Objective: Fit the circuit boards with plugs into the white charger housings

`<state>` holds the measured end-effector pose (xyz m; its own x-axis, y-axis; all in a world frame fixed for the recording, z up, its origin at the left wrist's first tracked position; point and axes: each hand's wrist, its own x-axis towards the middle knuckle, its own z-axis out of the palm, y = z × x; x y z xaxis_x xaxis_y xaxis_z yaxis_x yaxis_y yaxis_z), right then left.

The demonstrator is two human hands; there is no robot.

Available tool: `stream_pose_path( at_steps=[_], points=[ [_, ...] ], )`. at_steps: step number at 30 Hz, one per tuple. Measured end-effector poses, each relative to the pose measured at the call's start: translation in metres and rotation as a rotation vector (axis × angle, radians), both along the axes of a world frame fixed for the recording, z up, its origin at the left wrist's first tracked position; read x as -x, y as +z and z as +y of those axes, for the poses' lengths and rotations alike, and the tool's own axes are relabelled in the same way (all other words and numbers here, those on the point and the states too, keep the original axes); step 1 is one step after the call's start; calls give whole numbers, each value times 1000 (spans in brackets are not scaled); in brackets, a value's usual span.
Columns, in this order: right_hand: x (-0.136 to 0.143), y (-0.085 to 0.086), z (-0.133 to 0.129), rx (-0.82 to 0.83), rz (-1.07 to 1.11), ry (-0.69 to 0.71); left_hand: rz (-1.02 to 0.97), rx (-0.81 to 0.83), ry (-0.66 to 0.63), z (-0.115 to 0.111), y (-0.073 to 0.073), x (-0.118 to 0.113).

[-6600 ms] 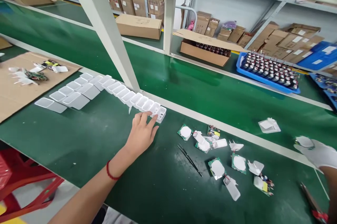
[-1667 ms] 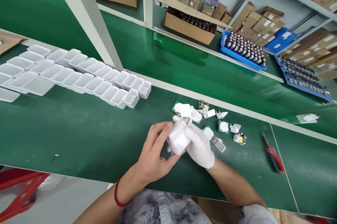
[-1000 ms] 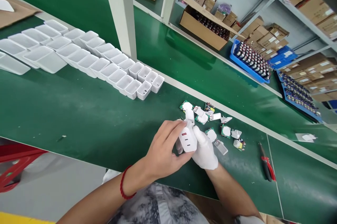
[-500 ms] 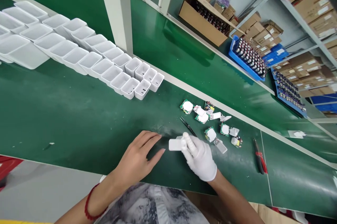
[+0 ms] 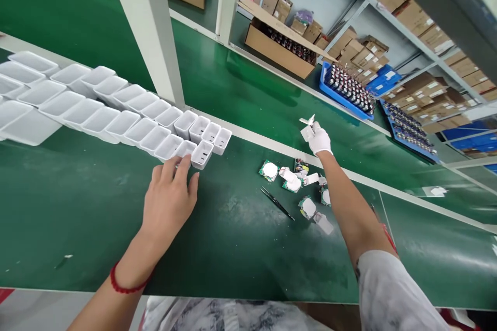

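Touching white case (image 5: 186,147) with our left hand (image 5: 167,197), grip unclear | our right hand (image 5: 320,141) pinching white plastic part (image 5: 306,133) | other cases (image 5: 123,125) rowed beside left hand, likely for easy reach

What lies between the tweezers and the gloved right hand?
The head view shows circuit boards, white plastic pieces and a pale strip between the tweezers and the right hand.
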<state>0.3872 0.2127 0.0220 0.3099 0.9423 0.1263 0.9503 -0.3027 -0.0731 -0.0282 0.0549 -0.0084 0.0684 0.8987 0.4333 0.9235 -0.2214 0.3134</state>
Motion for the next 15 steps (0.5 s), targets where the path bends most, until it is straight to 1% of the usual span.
stream_pose_path(
  at_steps=[2, 5, 6, 7, 8, 9, 10, 11, 12, 15],
  points=[
    [2, 2, -4, -6, -18, -24, -6, -39, 6, 0, 0, 2],
    [17, 15, -29, -65, -76, -43, -25, -82, -32, -7, 4, 1],
    [26, 20, -42, -63, -89, 7, -34, -99, -59, -11, 5, 0],
    [36, 24, -57, -37, -94, 96, -47, -116, -97, -16, 7, -2],
    [47, 26, -72, 18, -88, 229, -63, -132, -141, -22, 8, -4],
    [58, 26, -86, 111, -103, 439, -82, -145, -184, -28, 9, -6],
    [69, 24, -99, 166, -133, 583, -100, -147, -218, -33, 10, -8],
    [79, 21, -109, 213, -169, 674, -116, -138, -235, -38, 10, -9],
    [87, 16, -118, 247, -213, 721, -124, -116, -229, -42, 9, -9],
    [101, 5, -128, 292, -283, 707, -116, 36, -174, -47, 2, -9]
  ],
)
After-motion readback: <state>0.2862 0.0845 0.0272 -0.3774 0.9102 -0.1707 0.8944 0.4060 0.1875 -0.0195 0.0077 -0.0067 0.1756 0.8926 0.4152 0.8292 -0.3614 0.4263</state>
